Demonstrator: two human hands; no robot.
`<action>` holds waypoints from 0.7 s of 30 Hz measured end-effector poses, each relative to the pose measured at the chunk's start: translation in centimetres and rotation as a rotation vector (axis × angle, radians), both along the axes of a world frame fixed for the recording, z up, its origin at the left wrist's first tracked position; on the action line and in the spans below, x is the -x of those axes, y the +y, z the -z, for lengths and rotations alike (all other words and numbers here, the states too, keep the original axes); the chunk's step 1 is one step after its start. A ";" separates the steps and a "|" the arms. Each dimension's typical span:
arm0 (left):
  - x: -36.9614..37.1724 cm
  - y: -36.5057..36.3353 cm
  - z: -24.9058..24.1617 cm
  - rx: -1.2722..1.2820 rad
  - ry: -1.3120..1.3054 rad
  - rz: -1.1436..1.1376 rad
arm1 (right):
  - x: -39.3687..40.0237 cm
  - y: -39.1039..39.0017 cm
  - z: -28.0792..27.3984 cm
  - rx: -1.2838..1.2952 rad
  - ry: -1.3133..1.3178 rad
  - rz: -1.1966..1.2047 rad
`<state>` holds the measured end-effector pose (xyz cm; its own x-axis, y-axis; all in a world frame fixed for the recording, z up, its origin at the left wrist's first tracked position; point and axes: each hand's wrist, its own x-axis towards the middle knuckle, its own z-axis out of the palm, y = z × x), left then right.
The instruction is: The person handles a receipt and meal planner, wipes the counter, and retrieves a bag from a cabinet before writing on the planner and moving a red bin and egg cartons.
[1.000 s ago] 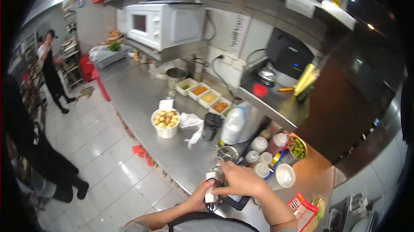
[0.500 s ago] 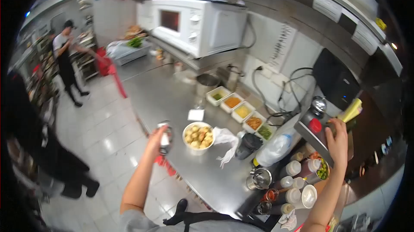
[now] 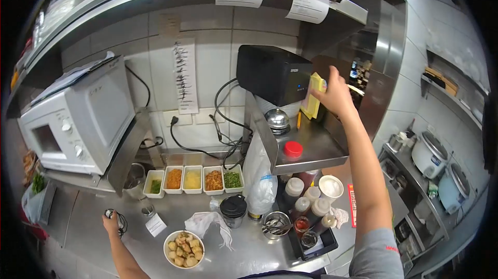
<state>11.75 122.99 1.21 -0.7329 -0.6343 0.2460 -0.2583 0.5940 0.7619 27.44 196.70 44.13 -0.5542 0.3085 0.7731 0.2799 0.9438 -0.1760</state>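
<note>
R hand (image 3: 334, 95) up on shelf, grip closed round yellow pack (image 3: 313, 96) beside black box (image 3: 275, 74); L hand (image 3: 110, 222) low over bench (image 3: 88, 227), grip wrapped round small dark gadget (image 3: 120, 220).

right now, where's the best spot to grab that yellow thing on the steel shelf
Grip the yellow pack by its long side edges, coming from the open front right, as the right hand does. It stands upright and thin against the black machine, leaving only those edges free.

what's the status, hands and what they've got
Right hand up on yellow pack by black box. Left hand down on counter, gripping small dark gadget. Nothing in the way.
</note>
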 end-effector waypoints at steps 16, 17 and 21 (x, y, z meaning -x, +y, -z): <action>-9.7 2.9 -5.7 -0.349 0.082 0.470 | -8.0 -0.4 -2.2 0.331 0.839 -0.458; -13.5 6.8 -10.9 -0.626 0.023 0.621 | -10.3 -2.8 -1.6 0.459 0.861 -0.587; -21.5 20.2 -20.4 -0.946 0.253 1.458 | -14.0 -11.9 3.0 0.831 0.695 -1.019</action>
<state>33.21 143.19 21.60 -0.7877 0.4674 0.4013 0.2023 -0.4190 0.8852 41.39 184.80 41.10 -0.4005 0.4990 0.7685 -0.7871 0.2421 -0.5674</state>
